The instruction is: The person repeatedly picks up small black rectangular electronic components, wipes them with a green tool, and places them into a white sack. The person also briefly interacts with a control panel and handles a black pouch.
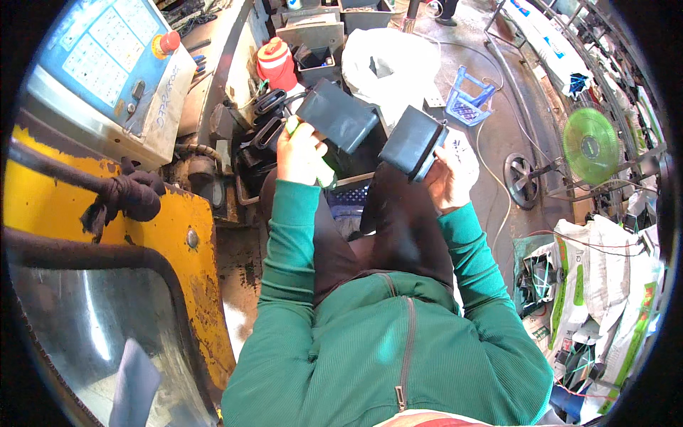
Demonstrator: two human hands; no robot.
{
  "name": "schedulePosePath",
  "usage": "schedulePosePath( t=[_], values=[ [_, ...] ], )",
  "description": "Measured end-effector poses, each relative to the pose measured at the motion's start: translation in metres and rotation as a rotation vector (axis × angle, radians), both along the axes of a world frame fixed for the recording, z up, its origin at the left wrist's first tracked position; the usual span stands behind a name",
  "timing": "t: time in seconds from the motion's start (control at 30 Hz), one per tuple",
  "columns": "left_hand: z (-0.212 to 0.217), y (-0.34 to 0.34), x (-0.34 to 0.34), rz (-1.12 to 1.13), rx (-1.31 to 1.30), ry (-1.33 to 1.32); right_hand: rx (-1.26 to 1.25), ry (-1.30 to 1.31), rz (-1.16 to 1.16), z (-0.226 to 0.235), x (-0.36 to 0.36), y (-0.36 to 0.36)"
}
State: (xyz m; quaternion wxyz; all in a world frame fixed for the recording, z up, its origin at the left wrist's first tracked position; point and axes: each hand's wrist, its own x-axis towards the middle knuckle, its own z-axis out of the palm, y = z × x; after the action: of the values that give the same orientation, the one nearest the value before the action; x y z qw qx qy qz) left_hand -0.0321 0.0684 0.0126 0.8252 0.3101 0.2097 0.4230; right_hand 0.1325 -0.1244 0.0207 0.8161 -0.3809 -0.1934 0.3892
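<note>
— What is the person holding?

— Two dark boxy parts, one in each hand. The left hand (300, 151) is gripping the left part (336, 115), a flat black rectangular piece, by its lower corner; the fingers are curling around it, and something pale green is showing in the same grasp. I cannot tell what that is.

— And the other side?

— The right hand (449, 173) is holding the right part (413, 142), a dark tub-shaped piece with rounded corners, tilting toward the left one. The fingers are wrapping around its far side, so I am seeing mostly the back of the hand.

— Are the two parts touching?

— No, they are sitting just beside each other, raised above the person's lap, with a small gap between them.

— What is lying around them?

— Below the hands a crate (348, 193) is sitting on the floor with more black pieces (265, 117) piled to its left. A red jug (276, 62) is standing beyond those, and a white sack (388, 60) is lying farther back. A yellow machine (178, 242) with a blue control panel (107, 50) is filling the left side. On the right a green fan (589, 144) is standing near a heap of sacks (605, 277), and a blue stool (468, 96) is lying tipped on the floor.
</note>
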Motion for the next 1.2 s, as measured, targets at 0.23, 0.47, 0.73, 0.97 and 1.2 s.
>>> schedulePosePath(
  t=[0.23,0.47,0.73,0.97,1.2],
  values=[
    [0.008,-0.045,-0.039,-0.248,0.337,0.715,-0.167,-0.523,-0.226,0.005,0.007,-0.021],
    [-0.036,-0.084,-0.038,-0.751,1.077,0.772,-0.435,-1.033,-0.429,0.028,-0.019,-0.038],
    [0.031,-0.093,-0.01,-0.387,0.498,0.456,-0.303,-1.568,-0.322,0.024,-0.035,-0.035],
    [0.009,-0.091,0.006,-0.278,0.351,0.412,-0.294,-1.463,-0.404,0.024,-0.023,-0.041],
    [0.0,-0.075,0.001,-0.286,0.205,0.346,-0.456,-0.778,-0.304,-0.033,0.004,-0.082]
  ],
)
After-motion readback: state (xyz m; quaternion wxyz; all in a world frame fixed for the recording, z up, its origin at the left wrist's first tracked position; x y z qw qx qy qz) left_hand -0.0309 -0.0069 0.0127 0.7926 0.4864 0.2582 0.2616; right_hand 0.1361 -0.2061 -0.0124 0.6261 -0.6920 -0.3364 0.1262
